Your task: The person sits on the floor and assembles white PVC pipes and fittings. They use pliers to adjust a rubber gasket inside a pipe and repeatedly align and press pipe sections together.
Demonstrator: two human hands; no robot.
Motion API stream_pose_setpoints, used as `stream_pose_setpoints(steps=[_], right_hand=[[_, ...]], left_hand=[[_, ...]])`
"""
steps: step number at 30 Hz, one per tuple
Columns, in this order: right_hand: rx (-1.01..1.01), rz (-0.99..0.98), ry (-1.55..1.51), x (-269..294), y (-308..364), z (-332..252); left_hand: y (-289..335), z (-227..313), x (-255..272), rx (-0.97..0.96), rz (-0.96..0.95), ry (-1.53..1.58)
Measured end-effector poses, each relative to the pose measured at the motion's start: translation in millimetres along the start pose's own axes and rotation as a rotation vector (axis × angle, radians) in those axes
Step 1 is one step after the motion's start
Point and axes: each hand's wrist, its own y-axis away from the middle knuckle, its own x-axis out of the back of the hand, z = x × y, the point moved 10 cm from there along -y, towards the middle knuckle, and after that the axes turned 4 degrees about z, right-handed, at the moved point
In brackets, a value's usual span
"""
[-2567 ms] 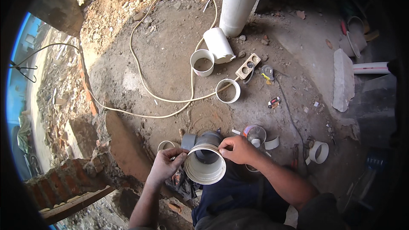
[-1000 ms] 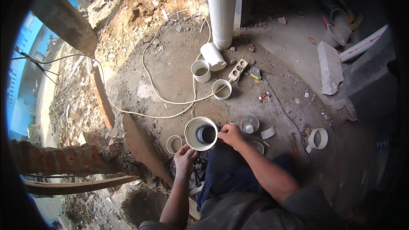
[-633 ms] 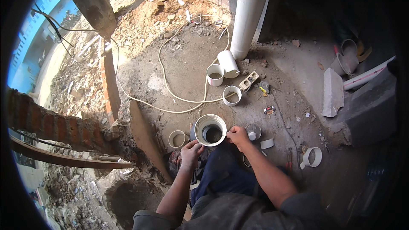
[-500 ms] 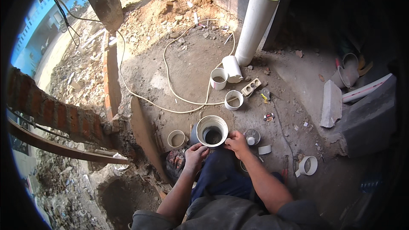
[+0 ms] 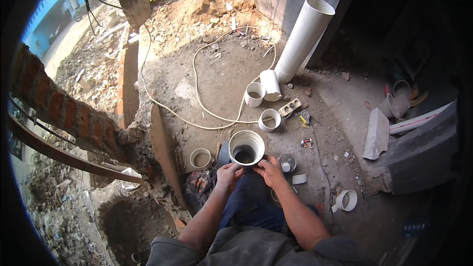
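Above my knees I hold a round, cream-white plastic pipe fitting (image 5: 252,140), its wide mouth facing up and a darker, narrower opening showing deep inside. My left hand (image 5: 228,176) grips the near left of its lower edge, fingers curled in. At the near right, my right hand (image 5: 269,170) pinches the same edge. The fingertips under the fitting are partly hidden. Left of it stands a short white pipe ring (image 5: 192,158). Close to my right hand are a clear round container (image 5: 290,160) and a small piece of white pipe (image 5: 299,179).
A tall white pipe (image 5: 305,39) leans by the wall. White pipe pieces (image 5: 271,84) and a power strip (image 5: 289,108) lie ahead, with a cream cable (image 5: 195,81) looping across the ground. A broken brick wall (image 5: 64,111) borders the left; a concrete block (image 5: 377,135) lies right.
My hands have drawn closer together beneath the fitting, the right one moving inward. The fitting has tilted slightly, showing more of its far inner wall. The whole view has shifted a little.
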Motion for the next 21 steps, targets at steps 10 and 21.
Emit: stream_pose_setpoints(steps=[10,21], right_hand=[[0.031,-0.006,0.093,-1.7,0.3,-3.9],[0.064,-0.017,0.273,11.1,-26.2,-27.8]], left_hand=[[-8.6,-1.8,7.7,-0.088,-0.008,-0.068],[-21.3,59.5,20.0,-0.275,-0.070,-0.346]])
